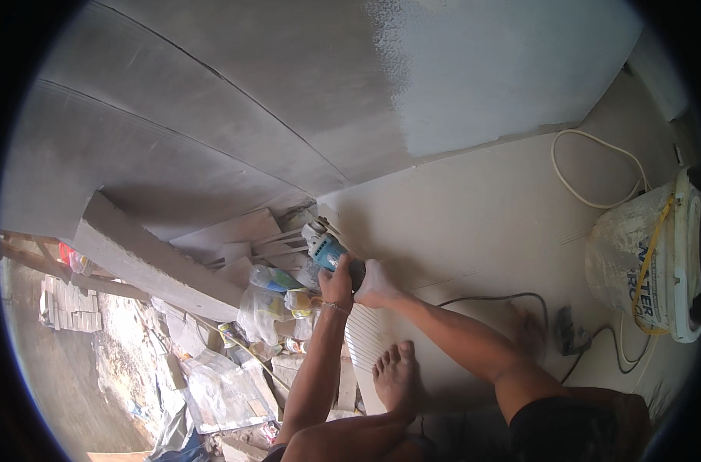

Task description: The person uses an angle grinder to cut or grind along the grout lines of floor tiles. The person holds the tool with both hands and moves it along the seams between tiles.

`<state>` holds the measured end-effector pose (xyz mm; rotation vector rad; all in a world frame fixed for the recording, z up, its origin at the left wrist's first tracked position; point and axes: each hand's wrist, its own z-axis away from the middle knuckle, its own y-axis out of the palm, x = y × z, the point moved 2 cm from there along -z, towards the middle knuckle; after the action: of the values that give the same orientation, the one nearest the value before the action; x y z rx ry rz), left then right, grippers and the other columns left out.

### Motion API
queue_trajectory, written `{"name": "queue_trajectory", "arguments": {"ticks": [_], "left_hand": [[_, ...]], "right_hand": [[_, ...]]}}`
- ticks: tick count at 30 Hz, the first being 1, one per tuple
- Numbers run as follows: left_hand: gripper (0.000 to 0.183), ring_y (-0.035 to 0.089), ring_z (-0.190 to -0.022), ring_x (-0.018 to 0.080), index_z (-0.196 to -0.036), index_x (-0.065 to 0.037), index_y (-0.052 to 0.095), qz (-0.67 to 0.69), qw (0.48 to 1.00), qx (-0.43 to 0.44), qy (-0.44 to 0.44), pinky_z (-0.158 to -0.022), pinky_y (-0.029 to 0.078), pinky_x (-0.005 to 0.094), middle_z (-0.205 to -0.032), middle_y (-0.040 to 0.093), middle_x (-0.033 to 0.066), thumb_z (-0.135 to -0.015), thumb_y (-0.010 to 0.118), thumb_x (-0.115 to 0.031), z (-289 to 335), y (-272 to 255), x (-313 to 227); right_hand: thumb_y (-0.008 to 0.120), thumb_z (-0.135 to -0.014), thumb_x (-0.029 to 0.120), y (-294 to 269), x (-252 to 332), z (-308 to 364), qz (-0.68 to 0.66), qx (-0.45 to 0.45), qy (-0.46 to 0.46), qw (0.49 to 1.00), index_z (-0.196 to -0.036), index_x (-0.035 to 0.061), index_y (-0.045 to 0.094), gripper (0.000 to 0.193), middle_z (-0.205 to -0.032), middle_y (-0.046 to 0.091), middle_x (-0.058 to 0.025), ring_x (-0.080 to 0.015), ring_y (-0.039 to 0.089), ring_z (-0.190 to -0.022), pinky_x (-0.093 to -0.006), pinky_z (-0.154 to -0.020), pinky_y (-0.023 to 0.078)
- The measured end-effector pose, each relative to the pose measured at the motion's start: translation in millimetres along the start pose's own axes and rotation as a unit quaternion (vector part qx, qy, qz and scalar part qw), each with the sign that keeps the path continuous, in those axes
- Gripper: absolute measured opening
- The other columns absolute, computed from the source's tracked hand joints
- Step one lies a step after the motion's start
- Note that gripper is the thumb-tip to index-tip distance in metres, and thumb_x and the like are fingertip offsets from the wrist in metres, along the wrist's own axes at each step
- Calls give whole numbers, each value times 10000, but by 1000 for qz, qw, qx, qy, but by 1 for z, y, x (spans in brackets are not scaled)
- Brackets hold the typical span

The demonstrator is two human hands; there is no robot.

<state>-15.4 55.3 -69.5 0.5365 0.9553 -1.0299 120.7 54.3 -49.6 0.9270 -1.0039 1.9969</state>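
Observation:
An angle grinder point(329, 252) with a teal body and metal head is held in front of me, its head toward the corner where the grey wall meets the tiled floor. My left hand point(337, 283) is wrapped round its body. Dusty and pale, my right hand point(377, 285) closes on the dark rear end of the tool. A black power cord point(512, 296) curves over the floor on the right. The disc is hard to make out. Cut tile strips point(277, 245) lie just left of the grinder's head.
A white bucket point(620, 254) stands at right, near a looped cream hose or cable point(560, 173). Plastic bags and rubble point(258, 316) fill the lower left, beside a long pale slab point(154, 258). My bare foot point(397, 381) rests on the floor point(451, 223). The wall point(273, 69) is partly painted.

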Motion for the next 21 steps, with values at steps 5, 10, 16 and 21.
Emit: {"name": "queue_trajectory", "arguments": {"ticks": [5, 10, 16, 21], "left_hand": [[242, 740, -789, 218, -1030, 42, 711, 9, 1000, 20, 5, -714, 612, 353, -934, 743, 112, -935, 761, -175, -8, 2, -1], [247, 727, -776, 208, -1045, 34, 705, -3, 1000, 17, 2, -704, 606, 352, -922, 733, 100, -929, 773, -173, -6, 1, -3], [249, 721, -746, 205, -1028, 22, 703, -16, 999, 18, -29, -683, 597, 344, -907, 729, 92, -904, 790, -176, -12, -3, 1], [248, 707, -718, 200, -997, 17, 704, -21, 999, 17, -16, -664, 588, 344, -885, 721, 84, -896, 796, -191, -12, -1, 3]], "right_hand": [[799, -723, 215, 2, -3, -12, 36, 18, 32, 999, -993, -81, 753, 403, -980, 762, -312, -433, 778, -964, -453, -825, 625], [792, -726, 219, -2, 1, -13, 58, 32, 31, 997, -990, -82, 758, 402, -1002, 754, -335, -447, 771, -985, -449, -818, 625], [775, -726, 213, -7, 9, -4, 27, 20, 37, 999, -974, -86, 760, 388, -991, 754, -335, -446, 771, -984, -444, -829, 624], [774, -729, 231, -6, 7, -6, 44, 37, 46, 997, -993, -89, 757, 415, -1004, 753, -340, -446, 771, -988, -448, -840, 625]]}}
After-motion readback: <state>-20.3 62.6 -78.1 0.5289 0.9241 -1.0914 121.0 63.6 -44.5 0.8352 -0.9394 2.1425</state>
